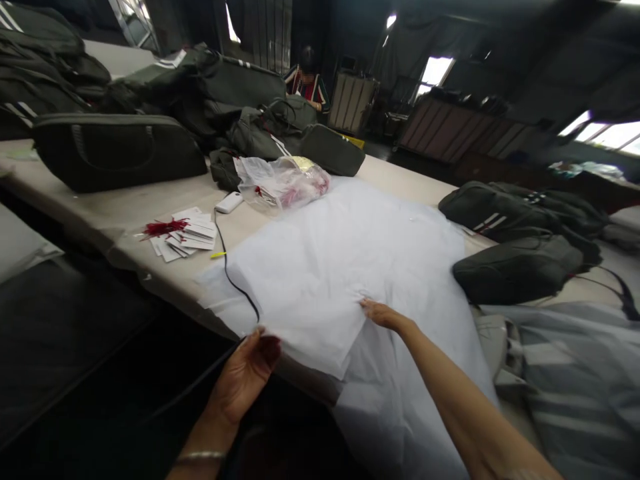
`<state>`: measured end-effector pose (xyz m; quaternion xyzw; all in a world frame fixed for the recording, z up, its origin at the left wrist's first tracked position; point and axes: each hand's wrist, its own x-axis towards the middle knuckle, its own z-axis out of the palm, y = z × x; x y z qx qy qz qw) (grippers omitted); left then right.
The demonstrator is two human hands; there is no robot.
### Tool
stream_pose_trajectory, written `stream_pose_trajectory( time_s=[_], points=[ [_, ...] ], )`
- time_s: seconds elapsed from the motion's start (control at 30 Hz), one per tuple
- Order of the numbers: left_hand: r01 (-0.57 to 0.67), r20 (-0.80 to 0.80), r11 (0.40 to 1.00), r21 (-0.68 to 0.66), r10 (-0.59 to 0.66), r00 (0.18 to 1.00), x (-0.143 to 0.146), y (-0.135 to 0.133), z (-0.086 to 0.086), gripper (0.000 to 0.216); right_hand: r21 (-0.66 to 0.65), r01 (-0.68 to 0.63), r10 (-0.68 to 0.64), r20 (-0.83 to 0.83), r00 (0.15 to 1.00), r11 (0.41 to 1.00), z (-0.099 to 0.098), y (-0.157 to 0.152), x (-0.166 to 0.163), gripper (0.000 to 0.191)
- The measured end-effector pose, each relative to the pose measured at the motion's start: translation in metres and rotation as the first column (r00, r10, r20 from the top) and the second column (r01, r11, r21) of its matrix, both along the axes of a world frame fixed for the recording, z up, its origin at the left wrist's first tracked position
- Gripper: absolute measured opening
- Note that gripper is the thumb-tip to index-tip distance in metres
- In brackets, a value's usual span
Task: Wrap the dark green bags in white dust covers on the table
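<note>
A large, thin white sheet point(320, 267), either plastic or tissue paper, spreads over the table and drapes past its front edge. My left hand point(247, 373) pinches the near left corner of this sheet at the table's edge, fingers curled. Farther in, my right hand point(383, 315) grips the sheet between its fingertips, and small creases gather there. A black cord point(230, 273) runs from a white device point(229, 202) down beside my left hand. Stacked white tags with red strings point(183, 233) lie left of the sheet.
Dark green bags point(125, 150) crowd the table's back left. More dark bags point(520, 260) lie at the right. A clear plastic bag point(285, 183) with red-stringed tags rests behind the sheet. Translucent plastic point(585, 373) covers the right foreground. Another person point(310, 87) sits at the back.
</note>
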<state>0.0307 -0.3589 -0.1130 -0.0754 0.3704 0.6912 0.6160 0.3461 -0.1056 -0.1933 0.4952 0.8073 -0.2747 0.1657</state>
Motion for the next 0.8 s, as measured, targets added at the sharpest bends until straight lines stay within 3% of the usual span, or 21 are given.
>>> stream_pose_trajectory(
  time_s=[0.07,0.13,0.17,0.23,0.3,0.37,0.47,0.57,0.7,0.8],
  points=[
    [0.015,0.001,0.986,0.168,-0.015,1.0,0.008,0.001,0.0,0.02,-0.002,-0.02,0.02,0.01,1.0,1.0,0.003,0.002,0.002,0.064],
    [0.201,-0.161,0.952,0.231,-0.166,0.973,0.02,-0.002,-0.015,0.031,0.003,-0.025,0.025,0.02,0.999,1.0,0.008,0.002,0.002,0.073],
    [0.344,-0.287,0.921,0.181,-0.285,0.915,0.029,-0.005,-0.027,0.034,0.007,-0.022,0.022,0.024,0.999,1.0,0.01,0.0,0.002,0.077],
    [0.613,-0.518,0.789,-0.035,-0.539,0.664,0.047,-0.012,-0.057,0.034,0.018,-0.01,0.01,0.028,1.0,1.0,0.014,-0.004,-0.001,0.083],
    [0.735,-0.626,0.645,-0.207,-0.665,0.407,0.068,-0.019,-0.087,0.035,0.036,0.003,-0.003,0.023,1.0,0.999,0.017,-0.008,-0.005,0.085],
    [0.765,-0.662,0.591,-0.258,-0.684,0.305,0.089,-0.024,-0.111,0.04,0.057,0.016,-0.017,0.016,1.0,0.998,0.019,-0.011,-0.011,0.083],
    [0.739,-0.671,0.611,-0.285,-0.677,0.301,0.115,-0.027,-0.13,0.045,0.085,0.035,-0.035,0.008,0.999,0.996,0.022,-0.012,-0.021,0.069],
    [0.729,-0.684,0.616,-0.298,-0.671,0.287,0.128,-0.027,-0.131,0.035,0.084,0.042,-0.041,-0.017,0.999,0.996,0.026,-0.006,-0.028,0.05],
    [0.76,-0.706,0.61,-0.224,-0.639,0.305,0.13,-0.029,-0.109,0.039,0.068,0.038,-0.035,-0.048,0.998,0.997,0.037,0.007,-0.031,0.048],
    [0.766,-0.722,0.632,-0.112,-0.582,0.374,0.13,-0.034,-0.086,0.045,0.113,0.058,-0.053,-0.043,0.998,0.992,0.048,0.013,-0.033,0.052]
  ],
)
